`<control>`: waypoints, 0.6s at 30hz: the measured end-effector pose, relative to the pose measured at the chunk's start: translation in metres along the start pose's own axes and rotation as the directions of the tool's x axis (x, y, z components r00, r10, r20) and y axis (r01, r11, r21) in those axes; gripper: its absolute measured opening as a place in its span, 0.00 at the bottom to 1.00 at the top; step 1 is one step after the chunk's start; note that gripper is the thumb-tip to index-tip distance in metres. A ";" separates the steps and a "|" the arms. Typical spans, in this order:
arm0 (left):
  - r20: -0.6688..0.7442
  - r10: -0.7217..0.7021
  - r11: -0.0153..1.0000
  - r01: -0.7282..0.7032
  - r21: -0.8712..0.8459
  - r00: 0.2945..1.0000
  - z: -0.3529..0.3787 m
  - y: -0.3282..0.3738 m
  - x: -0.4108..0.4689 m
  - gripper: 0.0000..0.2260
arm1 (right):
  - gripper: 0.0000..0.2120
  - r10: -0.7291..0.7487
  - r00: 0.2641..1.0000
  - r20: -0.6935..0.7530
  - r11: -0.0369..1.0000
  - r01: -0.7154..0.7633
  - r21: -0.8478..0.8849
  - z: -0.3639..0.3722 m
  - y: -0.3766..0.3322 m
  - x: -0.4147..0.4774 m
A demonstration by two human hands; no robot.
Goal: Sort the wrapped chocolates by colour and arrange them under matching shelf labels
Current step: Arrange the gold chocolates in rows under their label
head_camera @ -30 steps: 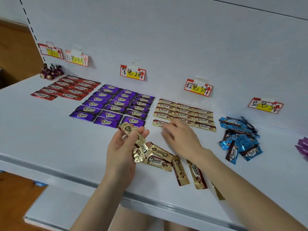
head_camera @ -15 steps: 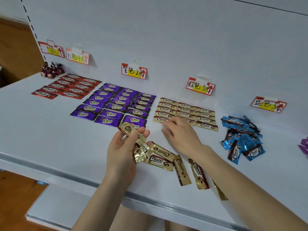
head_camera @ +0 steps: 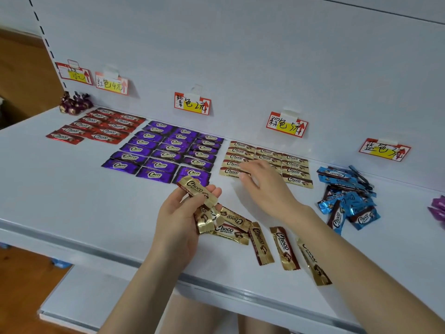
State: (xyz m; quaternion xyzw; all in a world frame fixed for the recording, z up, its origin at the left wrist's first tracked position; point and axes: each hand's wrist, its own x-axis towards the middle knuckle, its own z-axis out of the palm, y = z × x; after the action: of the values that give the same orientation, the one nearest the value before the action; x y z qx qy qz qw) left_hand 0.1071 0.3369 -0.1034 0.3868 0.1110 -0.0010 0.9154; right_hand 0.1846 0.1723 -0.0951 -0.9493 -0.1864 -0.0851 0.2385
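My left hand [head_camera: 179, 221] holds a small bunch of gold chocolates [head_camera: 198, 190] above the shelf's front. Over the front row of the gold grid [head_camera: 295, 165], under the brown label [head_camera: 286, 125], my right hand [head_camera: 263, 185] has its fingertips on a gold bar [head_camera: 230, 171]. More loose gold chocolates [head_camera: 261, 245] lie near the front edge. Red rows [head_camera: 96, 127] sit under the red label [head_camera: 111, 83], and purple rows [head_camera: 166, 153] under the purple label [head_camera: 192, 104]. A blue pile [head_camera: 348, 201] lies unsorted below the blue label [head_camera: 384, 149].
A heap of dark twist-wrapped sweets [head_camera: 75, 104] sits at the far left under a fifth label [head_camera: 74, 74]. Purple wrappers [head_camera: 438, 209] show at the right edge. The white shelf [head_camera: 60, 189] has a raised front lip, with wooden floor below.
My right hand has shifted slightly along the front of the gold grid, fingertips still at the front-left bar. My left hand keeps the same gold bunch and has barely moved.
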 end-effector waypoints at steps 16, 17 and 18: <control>0.262 -0.042 0.932 -0.057 0.358 0.964 0.032 -0.014 -0.018 0.11 | 0.08 0.091 0.995 -0.030 0.730 -0.046 0.681 -0.059 -0.031 -0.045; 0.234 -0.038 0.927 -0.053 0.371 0.972 0.033 -0.014 -0.017 0.10 | 0.08 0.114 0.993 -0.039 0.722 -0.056 0.689 -0.060 -0.028 -0.046; 0.199 -0.028 0.921 -0.053 0.387 0.980 0.033 -0.014 -0.017 0.08 | 0.07 0.137 0.990 -0.033 0.714 -0.076 0.696 -0.062 -0.026 -0.047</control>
State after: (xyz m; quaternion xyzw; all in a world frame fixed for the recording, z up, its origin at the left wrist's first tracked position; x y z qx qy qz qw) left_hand 0.0964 0.3027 -0.0877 0.5600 0.0133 -0.0562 0.8265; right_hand 0.1271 0.1490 -0.0418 -0.7961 -0.1397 -0.0342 0.5878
